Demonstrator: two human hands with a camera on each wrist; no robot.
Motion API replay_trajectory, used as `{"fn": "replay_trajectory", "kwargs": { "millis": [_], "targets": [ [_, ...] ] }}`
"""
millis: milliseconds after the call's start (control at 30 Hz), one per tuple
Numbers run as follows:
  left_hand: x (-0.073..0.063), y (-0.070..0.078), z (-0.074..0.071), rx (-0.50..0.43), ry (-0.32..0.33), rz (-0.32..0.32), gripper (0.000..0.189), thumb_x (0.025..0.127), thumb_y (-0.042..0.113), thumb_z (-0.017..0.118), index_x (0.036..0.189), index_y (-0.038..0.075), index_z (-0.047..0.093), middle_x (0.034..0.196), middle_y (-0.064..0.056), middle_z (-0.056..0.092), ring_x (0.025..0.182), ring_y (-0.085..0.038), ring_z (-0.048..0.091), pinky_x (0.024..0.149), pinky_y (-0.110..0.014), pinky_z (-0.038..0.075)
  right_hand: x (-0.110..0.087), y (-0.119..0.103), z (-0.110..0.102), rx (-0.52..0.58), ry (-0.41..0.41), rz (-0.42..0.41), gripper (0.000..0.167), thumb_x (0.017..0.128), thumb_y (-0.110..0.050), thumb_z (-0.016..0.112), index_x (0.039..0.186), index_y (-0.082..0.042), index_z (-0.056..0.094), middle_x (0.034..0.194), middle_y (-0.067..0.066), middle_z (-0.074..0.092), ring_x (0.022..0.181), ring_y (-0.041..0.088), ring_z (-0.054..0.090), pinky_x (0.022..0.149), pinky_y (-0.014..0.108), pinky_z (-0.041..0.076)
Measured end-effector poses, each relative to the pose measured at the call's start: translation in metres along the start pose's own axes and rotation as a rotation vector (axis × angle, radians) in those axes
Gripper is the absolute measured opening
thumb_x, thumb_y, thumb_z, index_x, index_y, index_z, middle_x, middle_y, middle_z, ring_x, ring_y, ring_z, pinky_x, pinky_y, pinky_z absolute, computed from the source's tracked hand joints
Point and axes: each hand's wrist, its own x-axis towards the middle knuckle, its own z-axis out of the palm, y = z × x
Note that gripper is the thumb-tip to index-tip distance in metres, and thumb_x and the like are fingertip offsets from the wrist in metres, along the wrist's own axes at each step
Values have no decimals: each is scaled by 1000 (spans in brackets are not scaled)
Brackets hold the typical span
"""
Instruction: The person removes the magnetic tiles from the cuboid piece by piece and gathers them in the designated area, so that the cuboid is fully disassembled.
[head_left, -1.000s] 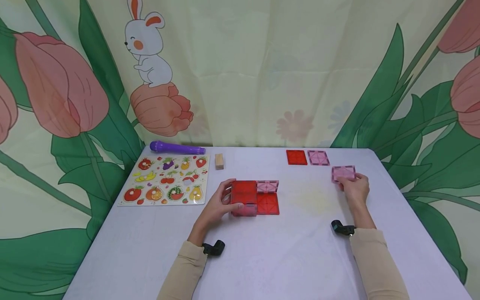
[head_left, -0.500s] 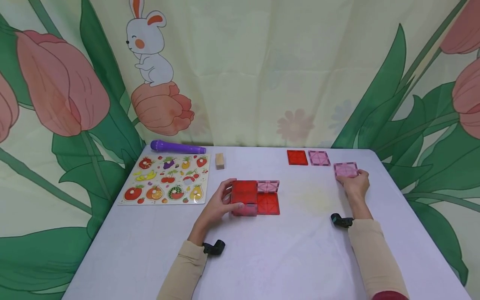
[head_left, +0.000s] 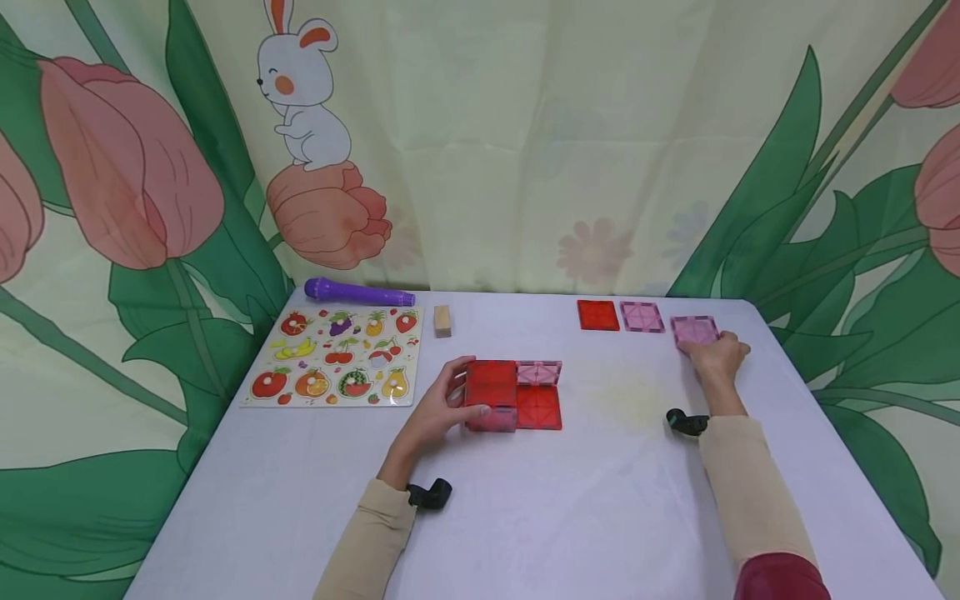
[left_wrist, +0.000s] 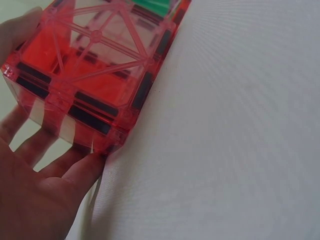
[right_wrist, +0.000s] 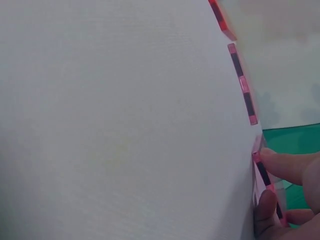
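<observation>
In the head view my left hand (head_left: 438,408) grips the left side of a small box (head_left: 491,383) built of red and pink see-through magnetic tiles. Its thumb lies across the pink front wall, and the left wrist view shows the fingers (left_wrist: 60,165) round one wall of the box. A red tile (head_left: 538,408) lies flat joined to the box's right side, with a pink tile (head_left: 538,372) standing along its back edge. At the back right my right hand (head_left: 718,360) pinches another pink magnetic tile (head_left: 695,328) between thumb and fingers, at the tabletop.
A red tile (head_left: 598,315) and a pink tile (head_left: 642,317) lie flat along the back edge. To the left are a fruit picture board (head_left: 337,358), a purple toy microphone (head_left: 360,293) and a small wooden block (head_left: 442,321). A printed curtain hangs behind the white table.
My right hand has moved away from me, taking the pink tile back and down toward the row of loose tiles. The left hand keeps its grip on the box.
</observation>
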Motion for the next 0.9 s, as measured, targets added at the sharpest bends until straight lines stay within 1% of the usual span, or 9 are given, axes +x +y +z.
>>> {"fn": "replay_trajectory", "kwargs": {
  "millis": [67, 300, 567, 733, 833, 900],
  "targets": [
    [0, 0, 0, -1, -1, 1, 86, 81, 33, 84, 151, 32, 35, 157, 5, 39, 150, -24, 34, 118, -45, 38, 3, -2, 0, -6, -2, -5, 86, 95, -28, 65, 155, 9, 15, 157, 31, 15, 144, 43, 29, 124, 48, 31],
    [1, -1, 0, 5, 4, -9, 82, 80, 34, 84, 147, 41, 37, 156, 5, 39, 150, -24, 34, 117, -45, 39, 14, -4, 2, -42, -7, -61, 84, 94, -27, 66, 153, 12, 21, 155, 33, 19, 141, 43, 31, 122, 49, 31],
    [0, 0, 0, 5, 1, -12, 82, 80, 35, 84, 147, 41, 36, 157, 5, 38, 150, -23, 34, 118, -45, 39, 19, -9, 3, -56, -9, -56, 82, 93, -28, 67, 150, 15, 26, 154, 34, 18, 139, 42, 33, 122, 49, 33],
    [0, 0, 0, 3, 0, -17, 84, 80, 35, 84, 149, 38, 36, 156, 5, 39, 149, -23, 34, 118, -45, 39, 22, -11, 4, -67, -31, -64, 84, 95, -29, 65, 153, 12, 19, 156, 34, 15, 144, 43, 28, 124, 49, 29],
    [1, 0, 0, 2, -2, -15, 87, 80, 35, 84, 151, 34, 35, 156, 5, 39, 149, -23, 34, 117, -45, 39, 24, -12, 6, -62, -34, -67, 86, 96, -30, 63, 155, 10, 14, 158, 33, 14, 147, 44, 25, 125, 49, 26],
    [1, 0, 0, 2, -4, -11, 88, 80, 34, 84, 153, 31, 34, 156, 4, 38, 149, -24, 34, 117, -46, 40, 25, -13, 6, -64, -29, -74, 86, 97, -30, 62, 155, 10, 13, 158, 34, 15, 148, 44, 23, 125, 49, 25]
  ]
}}
